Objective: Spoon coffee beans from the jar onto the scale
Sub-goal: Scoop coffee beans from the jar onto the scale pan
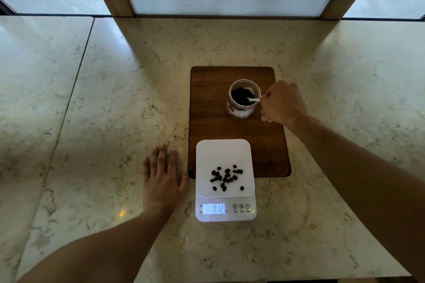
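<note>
The right hand (284, 103) pinches the handle of one small white spoon (252, 99), whose bowl dips into the dark coffee beans (241, 96) inside the single jar (243, 99). The jar is round, clear glass, open at the top, and stands upright on the far half of one dark wooden board (207, 103) with rounded corners. The left hand (162, 179) lies flat on the counter (115, 99) with fingers spread, holding nothing, just beside the left edge of the one white scale (225, 151). The scale's square platform overlaps the near end of the board and carries roughly two dozen loose beans (226, 177), scattered in a low cluster. Its lit display (213, 208) reads 012, with three round buttons to its right. The counter is pale, glossy, veined stone; frosted panes in wooden frames stand behind it
</note>
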